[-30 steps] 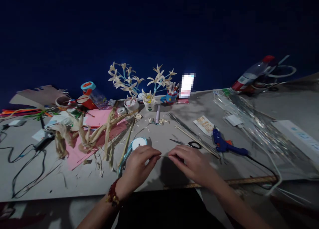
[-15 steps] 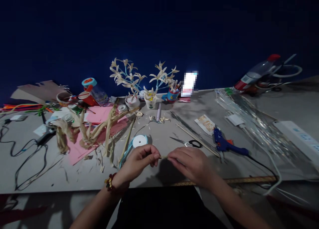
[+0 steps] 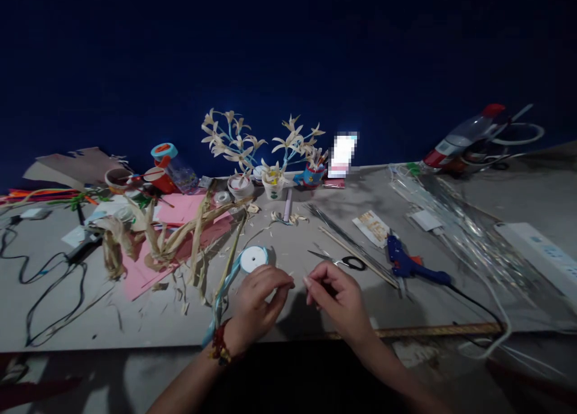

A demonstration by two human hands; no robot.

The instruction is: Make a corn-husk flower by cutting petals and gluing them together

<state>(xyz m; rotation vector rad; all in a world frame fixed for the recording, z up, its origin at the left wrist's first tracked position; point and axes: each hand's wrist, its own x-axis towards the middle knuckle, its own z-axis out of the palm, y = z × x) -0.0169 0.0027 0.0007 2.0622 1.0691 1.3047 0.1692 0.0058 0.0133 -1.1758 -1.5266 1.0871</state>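
Note:
Near the table's front edge my left hand has its thumb and fingers pinched together, with a beaded bracelet on the wrist. My right hand faces it across a small gap, also closed in a pinch. Whatever either set of fingertips holds is too small to make out. Just behind my left hand lies a white spool with light blue ribbon trailing from it. Scissors with black handles rest beyond my right hand. Farther right is a blue glue gun.
Dried corn husks lie over pink paper at left. Cream husk flowers stand in cups at the back, near a lit phone. Bundled wires, clear plastic packets and a power strip occupy the right.
A thin yellowish piece showed between my fingertips before; now it is not visible there. My right hand has turned and its fingers have curled more, and my left hand's fingers point more to the right.

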